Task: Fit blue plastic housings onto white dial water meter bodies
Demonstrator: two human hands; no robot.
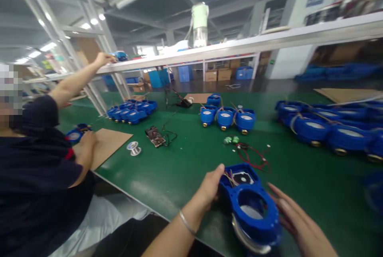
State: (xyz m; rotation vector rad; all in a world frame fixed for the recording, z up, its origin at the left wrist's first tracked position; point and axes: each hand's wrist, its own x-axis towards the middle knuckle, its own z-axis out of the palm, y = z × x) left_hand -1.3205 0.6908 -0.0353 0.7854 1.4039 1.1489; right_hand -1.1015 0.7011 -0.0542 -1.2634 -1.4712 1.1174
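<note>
So closest to the camera there's this blue meter housing (249, 205) sitting at the near edge of the green bench (185, 157), tipped toward the viewer so you look into its big round opening, with a metal ring at the bottom end and a bundle of thin coloured wires (229, 178) poking out of the square compartment at the top. The left hand (209, 191) is clamped on the housing's left side, fingers curled around the wall and thumb up near the wires. The right hand (299, 223) is just beside the right flank, fingers stretched out flat and loose, not gripping anything; can't tell if it's actually touching. My guess is it's chunky and rigid, probably hefty with brass inside, and smooth plastic so a bit slippery. I'd grab it by the thick outer walls, never by those wires, they look easy to snag. A bit further out lie loose red wires (254, 155), then a row of three finished blue meters (227, 118). Off left a co-worker's arm (77, 83) reaches up to the shelf rail (239, 45).
</note>
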